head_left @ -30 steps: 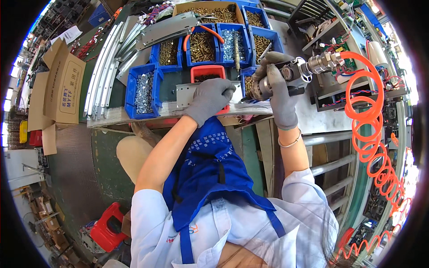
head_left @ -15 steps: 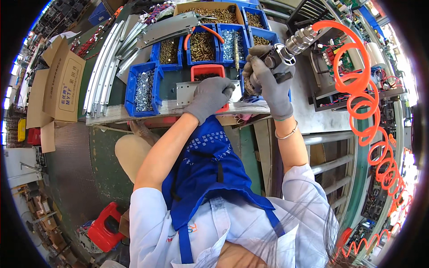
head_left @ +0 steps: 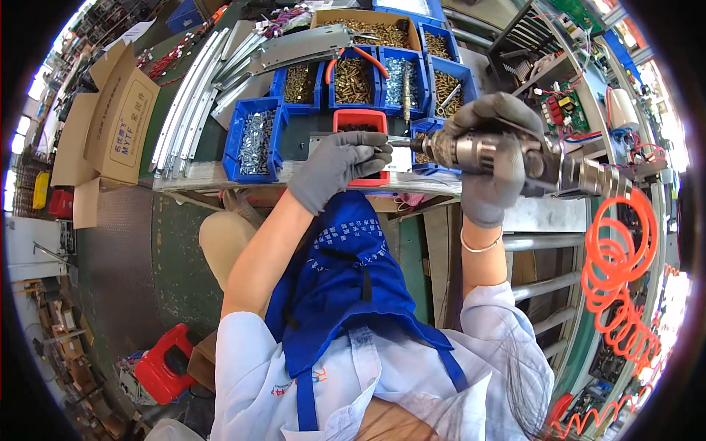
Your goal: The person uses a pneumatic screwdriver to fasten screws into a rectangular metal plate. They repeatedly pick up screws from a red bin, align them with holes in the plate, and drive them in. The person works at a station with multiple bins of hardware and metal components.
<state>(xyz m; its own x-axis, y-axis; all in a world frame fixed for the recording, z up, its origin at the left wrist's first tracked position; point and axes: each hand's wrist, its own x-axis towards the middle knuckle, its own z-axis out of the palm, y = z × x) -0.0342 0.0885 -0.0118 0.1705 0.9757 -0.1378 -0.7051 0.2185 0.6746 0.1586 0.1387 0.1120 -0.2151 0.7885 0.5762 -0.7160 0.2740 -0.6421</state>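
In my gloved right hand [head_left: 506, 173] is an air screwdriver [head_left: 471, 153], held level with its bit pointing left. An orange coiled hose [head_left: 618, 242] is joined to its right end. My gloved left hand [head_left: 340, 163] is closed in a pinch at the tip of the bit. Whatever its fingers hold there is too small to make out. Just behind that hand stands a red bin [head_left: 360, 119] of dark small parts. A flat metal plate [head_left: 315, 142] lies partly hidden under the left hand at the bench edge.
Several blue bins hold screws, among them a bin of silver screws [head_left: 256, 143] and one of brass-coloured screws [head_left: 353, 79]. Long metal strips [head_left: 187, 103] lie at the left by an open cardboard box [head_left: 121, 121]. Circuit boards [head_left: 562, 110] stand at the right; a red container [head_left: 165, 365] is on the floor.
The screwdriver has swung from tilted with its bit down to level, bit pointing left. My left hand has lifted off the plate and met the bit tip. The hose has dropped lower.
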